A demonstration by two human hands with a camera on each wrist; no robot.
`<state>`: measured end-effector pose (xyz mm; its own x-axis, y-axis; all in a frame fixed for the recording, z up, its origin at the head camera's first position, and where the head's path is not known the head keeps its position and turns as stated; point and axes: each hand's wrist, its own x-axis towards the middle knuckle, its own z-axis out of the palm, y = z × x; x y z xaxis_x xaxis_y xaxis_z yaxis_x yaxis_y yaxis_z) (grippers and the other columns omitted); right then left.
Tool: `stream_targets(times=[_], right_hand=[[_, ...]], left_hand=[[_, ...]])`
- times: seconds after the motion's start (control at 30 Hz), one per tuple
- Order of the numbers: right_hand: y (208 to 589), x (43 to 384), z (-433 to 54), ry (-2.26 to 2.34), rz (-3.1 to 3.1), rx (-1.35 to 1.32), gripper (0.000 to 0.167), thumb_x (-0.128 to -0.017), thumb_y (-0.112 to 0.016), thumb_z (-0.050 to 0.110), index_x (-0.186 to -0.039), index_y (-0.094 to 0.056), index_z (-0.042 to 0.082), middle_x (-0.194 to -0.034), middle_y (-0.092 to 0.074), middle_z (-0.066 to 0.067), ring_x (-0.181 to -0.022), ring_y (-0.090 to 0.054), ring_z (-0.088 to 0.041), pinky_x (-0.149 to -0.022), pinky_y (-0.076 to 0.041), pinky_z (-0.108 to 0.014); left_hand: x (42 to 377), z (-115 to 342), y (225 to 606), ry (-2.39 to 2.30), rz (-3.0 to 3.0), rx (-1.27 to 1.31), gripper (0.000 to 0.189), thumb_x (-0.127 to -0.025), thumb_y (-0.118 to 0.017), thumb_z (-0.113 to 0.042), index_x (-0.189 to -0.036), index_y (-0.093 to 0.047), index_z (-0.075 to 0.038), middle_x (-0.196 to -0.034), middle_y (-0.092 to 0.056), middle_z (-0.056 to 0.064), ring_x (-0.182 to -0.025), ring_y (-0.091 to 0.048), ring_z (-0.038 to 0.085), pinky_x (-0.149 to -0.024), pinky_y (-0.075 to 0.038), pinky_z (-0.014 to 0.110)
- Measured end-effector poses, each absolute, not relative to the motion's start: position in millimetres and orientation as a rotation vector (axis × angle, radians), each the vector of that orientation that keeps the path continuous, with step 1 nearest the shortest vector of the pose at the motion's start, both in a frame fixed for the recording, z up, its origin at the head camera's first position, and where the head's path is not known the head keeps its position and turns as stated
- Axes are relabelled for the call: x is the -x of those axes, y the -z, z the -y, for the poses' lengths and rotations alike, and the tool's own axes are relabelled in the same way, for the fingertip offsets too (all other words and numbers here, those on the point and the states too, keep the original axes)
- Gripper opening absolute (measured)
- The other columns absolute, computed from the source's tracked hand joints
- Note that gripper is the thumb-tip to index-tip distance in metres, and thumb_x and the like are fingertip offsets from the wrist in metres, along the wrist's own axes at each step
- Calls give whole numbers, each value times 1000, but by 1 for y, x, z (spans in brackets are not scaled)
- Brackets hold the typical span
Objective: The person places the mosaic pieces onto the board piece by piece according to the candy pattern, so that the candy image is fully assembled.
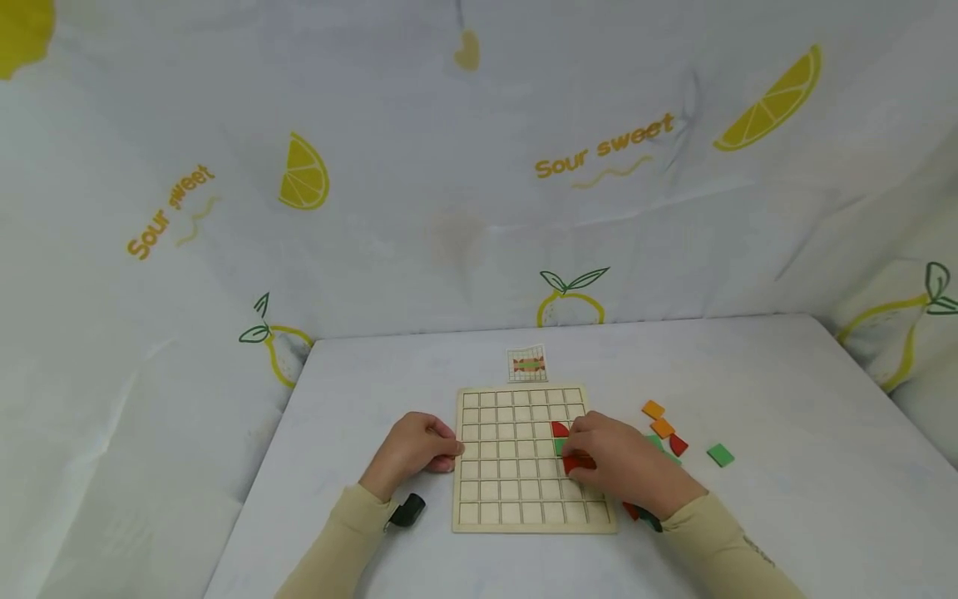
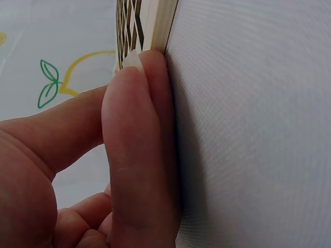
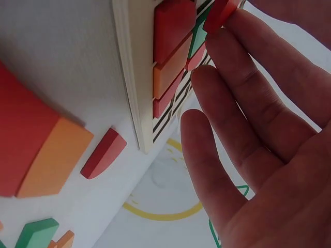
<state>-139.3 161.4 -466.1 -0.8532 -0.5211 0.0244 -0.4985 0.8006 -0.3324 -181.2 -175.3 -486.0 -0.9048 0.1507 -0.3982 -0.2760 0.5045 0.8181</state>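
Note:
A pale wooden grid board (image 1: 499, 491) lies on the table. At its left edge, my left hand (image 1: 413, 449) pinches the rim between thumb and finger; the left wrist view shows the thumb (image 2: 132, 119) against the rim. Over the board's right side, my right hand (image 1: 624, 462) holds a red piece (image 3: 220, 15) at its fingertips. Below those fingers, red (image 3: 173, 31), orange (image 3: 173, 67) and green (image 3: 198, 33) pieces sit in the grid cells. A red quarter-round piece (image 1: 559, 429) shows just past the hand, which hides part of the board.
Behind the board lies a small pattern card (image 1: 528, 364). Loose pieces are scattered right of it, including an orange square (image 1: 654, 409), a red quarter-round (image 1: 678, 445) and a green square (image 1: 721, 454). A white cloth with lemon prints (image 1: 449, 166) hangs behind the table.

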Motion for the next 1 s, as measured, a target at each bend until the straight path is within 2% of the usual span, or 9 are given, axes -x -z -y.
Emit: stream_targets(times=[0.23,0.6,1.0], right_hand=[[468,140,-160,500,-2926,844,16,-87,-92,24,-99,-81,21,-96,-60,15,-91,-50,-4,-80,-57,-27],[470,140,-159,468,-2947,829,14,-88,-92,25,-97,-82,21,-99,-64,12,-94,-55,-6,-82,-59,-30],[469,140,-155,481,-2941,892,11,-89,-91,21,-91,-80,20,-87,-57,12,-86,-47,-5,-73,-51,-26]], left_hand=[[181,175,485,-1378,-2340,80,22,-89,-88,-16,-100,-74,-4,-79,-79,5,-63,-72,9,-64,-62,25],[179,174,485,-1365,-2349,83,20,-89,-88,-15,-99,-74,-4,-78,-78,4,-64,-72,8,-64,-62,24],[180,176,487,-1395,-2325,68,20,-89,-88,-14,-99,-74,-4,-79,-79,5,-63,-72,9,-64,-62,25]])
